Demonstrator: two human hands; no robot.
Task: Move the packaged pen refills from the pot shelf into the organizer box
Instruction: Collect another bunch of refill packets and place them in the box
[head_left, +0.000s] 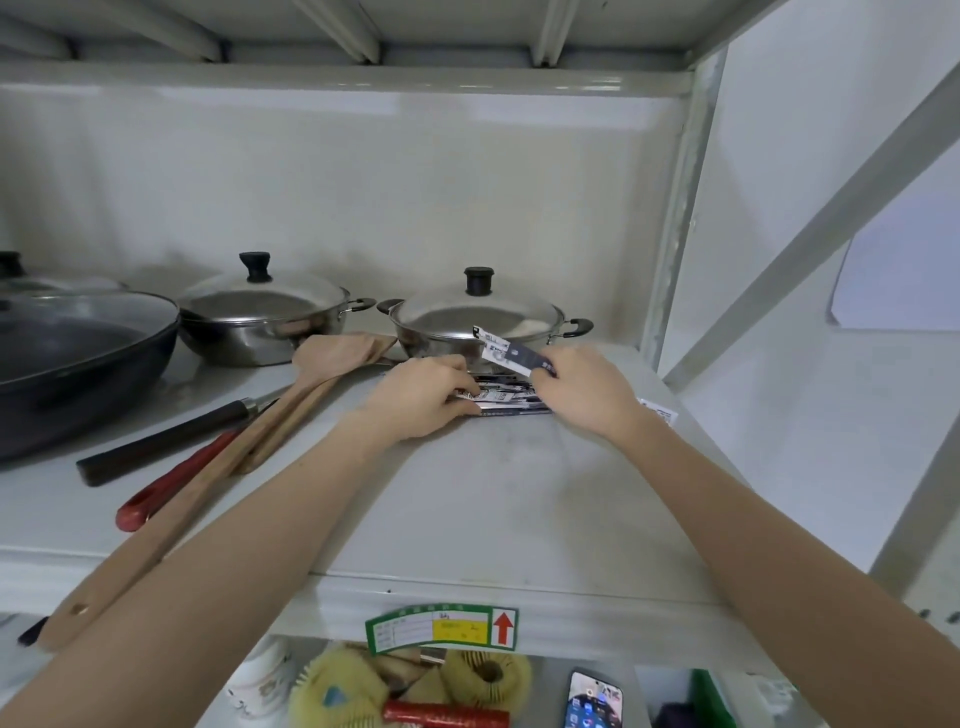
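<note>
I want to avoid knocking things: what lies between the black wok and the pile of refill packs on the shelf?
In the head view, wooden spatulas, a dark-handled utensil and a red-handled one lie between the black wok and the refill packs.

red up-arrow on shelf-edge label (441, 627), other print illegible

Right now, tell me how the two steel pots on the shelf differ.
The left steel pot stands clear, farther from the hands; the right steel pot sits directly behind the refill packets, partly hidden by the packet the right hand lifts. Both wear domed steel lids with black knobs and side handles.
</note>
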